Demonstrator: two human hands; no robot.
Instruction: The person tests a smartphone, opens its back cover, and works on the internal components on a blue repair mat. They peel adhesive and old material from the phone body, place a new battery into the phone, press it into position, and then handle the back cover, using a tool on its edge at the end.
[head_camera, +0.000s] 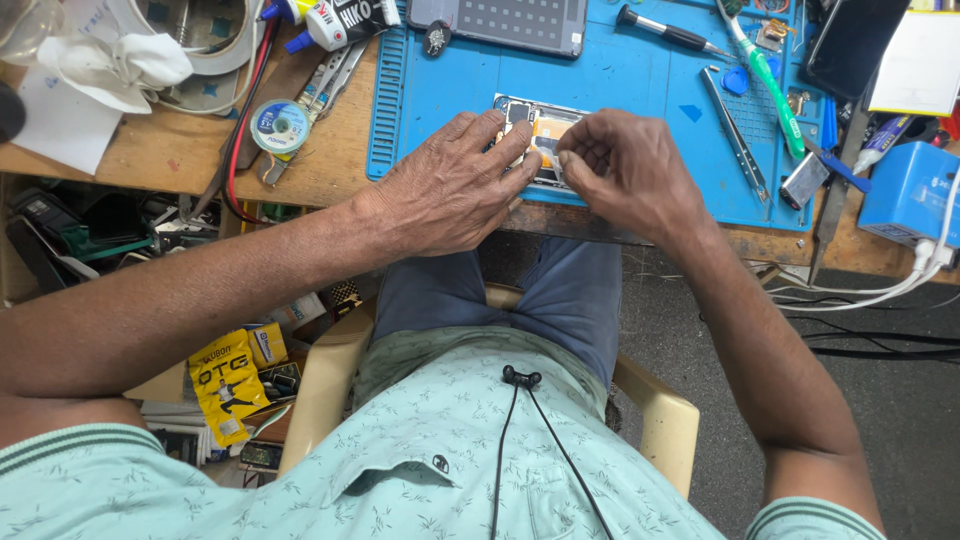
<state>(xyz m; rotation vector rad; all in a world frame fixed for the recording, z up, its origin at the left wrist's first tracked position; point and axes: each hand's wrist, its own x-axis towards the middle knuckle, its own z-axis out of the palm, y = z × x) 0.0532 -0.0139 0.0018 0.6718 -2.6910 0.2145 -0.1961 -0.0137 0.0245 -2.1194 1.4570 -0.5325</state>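
An opened phone (541, 124) with its back removed lies on a blue work mat (620, 90) at the front edge of a wooden bench. My left hand (455, 185) rests flat on the phone's left side, fingers spread over it and pressing it down. My right hand (625, 170) is curled over the phone's right side, its fingertips pinched together on something small at the phone's lower middle. What lies between those fingertips is hidden.
On the mat lie metal tweezers (738, 140), a green toothbrush (772, 85), a black screwdriver (668, 33) and a dark tablet-like device (505, 22). A solder-wick spool (280, 126) and glue tubes (330, 20) sit on the left. A blue box (910, 190) with white cables stands at the right.
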